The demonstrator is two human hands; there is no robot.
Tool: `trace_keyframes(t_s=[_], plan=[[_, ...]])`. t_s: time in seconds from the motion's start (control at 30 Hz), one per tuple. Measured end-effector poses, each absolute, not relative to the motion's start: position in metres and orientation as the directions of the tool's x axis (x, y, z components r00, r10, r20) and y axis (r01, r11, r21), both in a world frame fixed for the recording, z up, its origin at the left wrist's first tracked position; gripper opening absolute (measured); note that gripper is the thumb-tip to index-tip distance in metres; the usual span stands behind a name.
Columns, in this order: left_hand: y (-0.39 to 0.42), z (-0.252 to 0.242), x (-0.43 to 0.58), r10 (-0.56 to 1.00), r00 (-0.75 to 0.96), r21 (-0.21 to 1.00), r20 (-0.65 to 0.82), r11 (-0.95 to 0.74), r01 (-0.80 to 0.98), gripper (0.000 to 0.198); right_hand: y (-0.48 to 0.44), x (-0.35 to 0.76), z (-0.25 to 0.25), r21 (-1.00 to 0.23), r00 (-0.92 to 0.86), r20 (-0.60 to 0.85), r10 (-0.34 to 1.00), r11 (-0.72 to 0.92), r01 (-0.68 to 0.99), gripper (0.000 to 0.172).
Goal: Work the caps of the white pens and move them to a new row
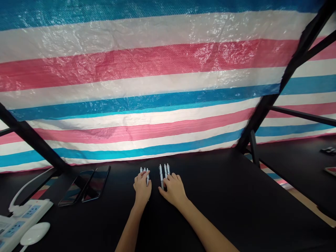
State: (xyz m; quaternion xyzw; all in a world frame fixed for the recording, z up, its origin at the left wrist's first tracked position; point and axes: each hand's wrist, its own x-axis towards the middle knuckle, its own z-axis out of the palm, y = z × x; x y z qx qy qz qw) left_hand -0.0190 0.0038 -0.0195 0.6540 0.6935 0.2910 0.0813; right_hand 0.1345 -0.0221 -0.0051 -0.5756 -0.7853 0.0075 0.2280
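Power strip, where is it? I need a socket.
Head view, lower left: the white power strip lies on the black table, beside a round white puck and below two phones.

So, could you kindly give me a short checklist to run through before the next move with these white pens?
Left hand on the left group of white pens: ok, fingers over them.
Right hand on the right group of white pens: ok, fingers over them.
Firm grip on both groups: cannot tell, fingers hide it.
Hands apart from the two phones: ok.
Hands apart from the power strip: ok.
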Motion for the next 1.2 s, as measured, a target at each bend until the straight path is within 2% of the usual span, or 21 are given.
trace_keyframes(t_s=[0.2,0.4,0.57,0.8,0.93,1.2], plan=[[0.001,-0.018,-0.018,0.933,-0.125,0.511,0.337,-0.070,0.857,0.031,-0.023,0.128,-0.007,-0.288,-0.173,0.378,0.910,0.293,0.912,0.019],[0.001,-0.016,-0.017,0.891,-0.135,0.555,0.434,-0.146,0.819,0.034,-0.016,0.144,-0.004,-0.517,-0.040,0.398,0.917,0.260,0.816,0.030],[-0.002,-0.011,-0.016,0.853,-0.050,0.572,0.519,-0.303,0.762,0.042,-0.006,0.165,0.002,-0.703,-0.054,0.358,0.932,0.307,0.642,0.039],[-0.005,-0.008,-0.013,0.852,0.009,0.681,0.524,-0.425,0.596,0.047,-0.001,0.174,0.002,-0.779,-0.112,0.339,0.934,0.345,0.523,0.036],[-0.006,-0.005,-0.012,0.865,0.008,0.719,0.501,-0.422,0.553,0.043,-0.001,0.175,0.001,-0.795,-0.101,0.339,0.935,0.342,0.502,0.037],[-0.009,0.002,-0.012,0.870,-0.104,0.764,0.481,-0.358,0.536,0.034,0.000,0.176,0.002,-0.815,-0.070,0.318,0.946,0.310,0.490,0.036]])
